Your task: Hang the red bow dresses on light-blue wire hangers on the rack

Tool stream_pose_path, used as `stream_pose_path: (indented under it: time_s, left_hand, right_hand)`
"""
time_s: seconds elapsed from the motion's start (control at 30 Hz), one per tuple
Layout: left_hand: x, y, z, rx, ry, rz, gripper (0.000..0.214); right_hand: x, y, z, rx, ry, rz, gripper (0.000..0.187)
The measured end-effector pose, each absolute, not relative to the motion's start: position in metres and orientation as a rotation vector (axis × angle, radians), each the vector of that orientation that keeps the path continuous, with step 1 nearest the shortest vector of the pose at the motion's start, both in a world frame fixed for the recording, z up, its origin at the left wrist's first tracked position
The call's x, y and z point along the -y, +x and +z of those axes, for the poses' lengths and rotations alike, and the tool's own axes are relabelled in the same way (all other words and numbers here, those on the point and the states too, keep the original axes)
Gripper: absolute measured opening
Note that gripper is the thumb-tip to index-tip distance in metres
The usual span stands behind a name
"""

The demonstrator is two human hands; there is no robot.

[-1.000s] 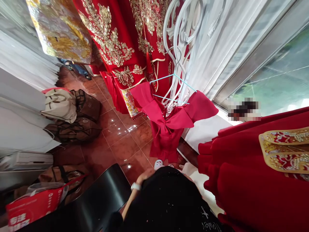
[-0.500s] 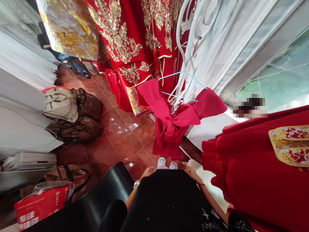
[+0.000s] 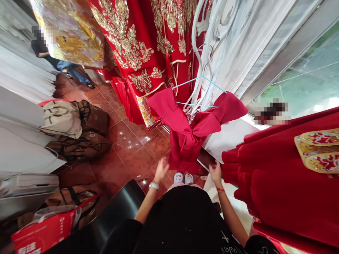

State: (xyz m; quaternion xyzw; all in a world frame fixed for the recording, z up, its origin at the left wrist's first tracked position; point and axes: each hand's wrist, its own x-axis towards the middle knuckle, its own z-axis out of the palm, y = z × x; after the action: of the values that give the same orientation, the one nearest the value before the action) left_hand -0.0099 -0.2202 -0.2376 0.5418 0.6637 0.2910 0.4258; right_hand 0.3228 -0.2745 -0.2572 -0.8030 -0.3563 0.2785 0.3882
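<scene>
A crimson dress [image 3: 185, 148] with a wide bow-like bodice hangs on a thin light-blue hanger [image 3: 197, 106] in front of me. My left hand [image 3: 161, 170], with a white watch on the wrist, is raised beside the dress's lower left side. It holds nothing, and its fingers are apart. On the other side, my right hand [image 3: 215, 172] is held up between the dress and a red pleated skirt [image 3: 265, 176]. Its fingers are apart too, with nothing in them. My black top [image 3: 182, 215] hangs loose below both hands.
Red garments with gold embroidery [image 3: 137, 46] hang ahead by a white scrolled metal stand [image 3: 197, 31]. Brown bags [image 3: 87, 144] and a cream bag [image 3: 62, 118] lie on the left floor. A black seat [image 3: 127, 201] is close to my left. A person [image 3: 71, 67] stands far left.
Both hands have left the hem of my black top and moved forward and up, towards the sides of the crimson dress. The top's hem has dropped loose.
</scene>
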Motion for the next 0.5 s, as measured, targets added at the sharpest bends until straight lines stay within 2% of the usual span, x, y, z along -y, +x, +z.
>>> stream_pose_path:
  time_s: [0.07,0.17,0.27,0.37,0.43,0.5]
  left_hand:
    - [0.167,-0.005,-0.19,-1.713,1.495,1.037,0.046]
    - [0.079,0.012,-0.1,-1.728,1.775,1.455,0.064]
    - [0.008,0.04,-0.028,-1.704,1.991,1.563,0.076]
    - [-0.03,0.062,-0.002,-1.71,2.091,1.472,0.059]
    - [-0.036,0.066,-0.004,-1.719,2.117,1.381,0.044]
    - [-0.034,0.061,-0.01,-1.689,2.147,1.327,0.039]
  right_hand:
    - [0.218,0.338,-0.2,0.877,-1.892,0.424,0.065]
    - [0.13,0.345,-0.103,1.053,-1.611,0.032,0.073]
    - [0.063,0.336,-0.034,1.253,-1.709,-0.218,0.065]
    - [0.032,0.329,-0.008,1.324,-1.846,-0.242,0.049]
    - [0.027,0.332,-0.005,1.359,-1.887,-0.224,0.048]
    - [0.03,0.341,-0.004,1.401,-1.913,-0.213,0.05]
